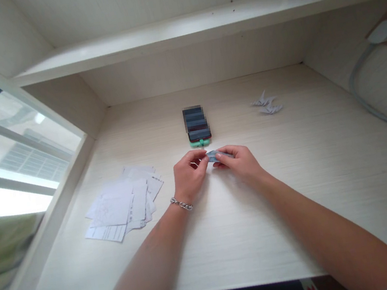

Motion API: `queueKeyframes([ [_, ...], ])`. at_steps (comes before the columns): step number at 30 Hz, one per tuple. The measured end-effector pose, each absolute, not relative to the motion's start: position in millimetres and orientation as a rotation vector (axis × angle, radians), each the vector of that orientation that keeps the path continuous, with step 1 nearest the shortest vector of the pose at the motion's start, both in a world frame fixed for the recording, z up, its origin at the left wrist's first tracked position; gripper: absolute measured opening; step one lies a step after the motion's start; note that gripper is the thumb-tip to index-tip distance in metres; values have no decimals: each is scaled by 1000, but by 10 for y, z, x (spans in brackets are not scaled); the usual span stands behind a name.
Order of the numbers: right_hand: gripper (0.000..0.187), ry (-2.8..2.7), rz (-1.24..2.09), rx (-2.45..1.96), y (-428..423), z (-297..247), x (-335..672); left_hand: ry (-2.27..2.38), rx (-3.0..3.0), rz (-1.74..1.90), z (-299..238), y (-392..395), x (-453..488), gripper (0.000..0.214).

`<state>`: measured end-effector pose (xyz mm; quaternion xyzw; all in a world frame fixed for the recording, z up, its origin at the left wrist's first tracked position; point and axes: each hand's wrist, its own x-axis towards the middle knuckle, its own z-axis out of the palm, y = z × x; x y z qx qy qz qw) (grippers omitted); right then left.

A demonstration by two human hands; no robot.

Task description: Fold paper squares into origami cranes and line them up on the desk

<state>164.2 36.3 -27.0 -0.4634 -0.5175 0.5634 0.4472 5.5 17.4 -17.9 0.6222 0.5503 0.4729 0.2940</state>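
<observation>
Two bare forearms rise from the bottom edge of the frame and meet just below centre, a white sleeve showing at the lower left. The left hand (188,176), with a silver bracelet (181,204) on its wrist, and the right hand (238,162) both pinch a small folded piece of bluish paper (214,156) between curled fingertips, held just above the pale wooden desk (232,238). Directly behind the paper, near the centre of the frame, a phone (197,125) in a teal case lies flat, its screen blurred. To the left of centre, a loose pile of white paper sheets (124,208) is spread on the desk, well apart from the hands. In the upper right lie two small folded paper cranes (266,103). A grey cable (373,103) runs down the right wall from a white plug (386,29). Above, a shelf (195,24) spans the top of the frame.
</observation>
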Motion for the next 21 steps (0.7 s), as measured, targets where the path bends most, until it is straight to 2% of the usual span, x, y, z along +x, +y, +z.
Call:
queueKeyframes([
  [3, 27, -1238, 1447, -1143, 358, -247, 1648, 1583, 1654, 1272, -182, 193, 31, 18],
  [8, 27, -1198, 1570, -1088, 353, -218, 1648, 1307, 1512, 1211, -205, 195, 58, 23],
  [12, 29, -1217, 1609, -1073, 359, -215, 1660, 1255, 1476, 1191, -212, 190, 65, 23],
  [21, 28, -1372, 1464, -1161, 353, -202, 1682, 1231, 1424, 1180, -220, 204, 43, 22],
])
